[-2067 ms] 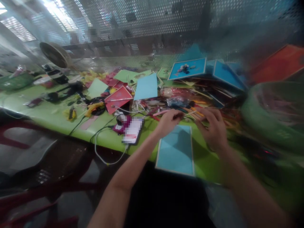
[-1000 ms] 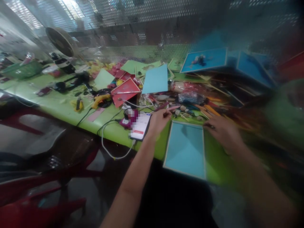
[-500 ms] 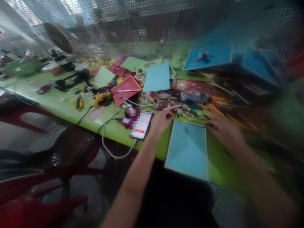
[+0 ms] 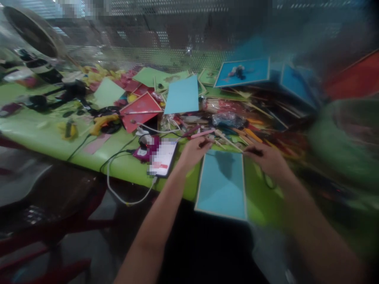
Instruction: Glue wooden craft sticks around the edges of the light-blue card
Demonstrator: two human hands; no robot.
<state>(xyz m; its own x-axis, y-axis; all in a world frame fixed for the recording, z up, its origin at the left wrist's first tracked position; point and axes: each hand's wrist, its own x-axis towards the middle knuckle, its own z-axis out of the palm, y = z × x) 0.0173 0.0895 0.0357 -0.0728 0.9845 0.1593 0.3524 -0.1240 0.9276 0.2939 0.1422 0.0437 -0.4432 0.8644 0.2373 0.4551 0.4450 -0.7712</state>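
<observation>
A light-blue card (image 4: 222, 189) edged with pale strips lies at the front of the green table, its near edge towards my lap. Beyond its far right corner, my right hand (image 4: 265, 156) pinches the end of a thin pale stick (image 4: 230, 142), which slants away to the upper left. By the card's far left corner is my left hand (image 4: 194, 152), its thumb and fingers pressed together. Whatever sits between those fingertips is too small and blurred to name. A pink strip (image 4: 203, 133) lies just past the left hand. Shadows of the hands fall on the card.
Left of the card, a phone (image 4: 162, 157) on a white cable rests beside a purple power adapter (image 4: 146, 152). A yellow glue gun (image 4: 102, 123) lies farther left. Behind are a red card (image 4: 140, 112), another light-blue sheet (image 4: 182, 94) and framed blue panels (image 4: 242, 73). A green bowl-like shape (image 4: 343, 138) stands right.
A thin pale stick now shows in my right hand, reaching above the card's far edge. The view has turned right, so the table's things appear farther left.
</observation>
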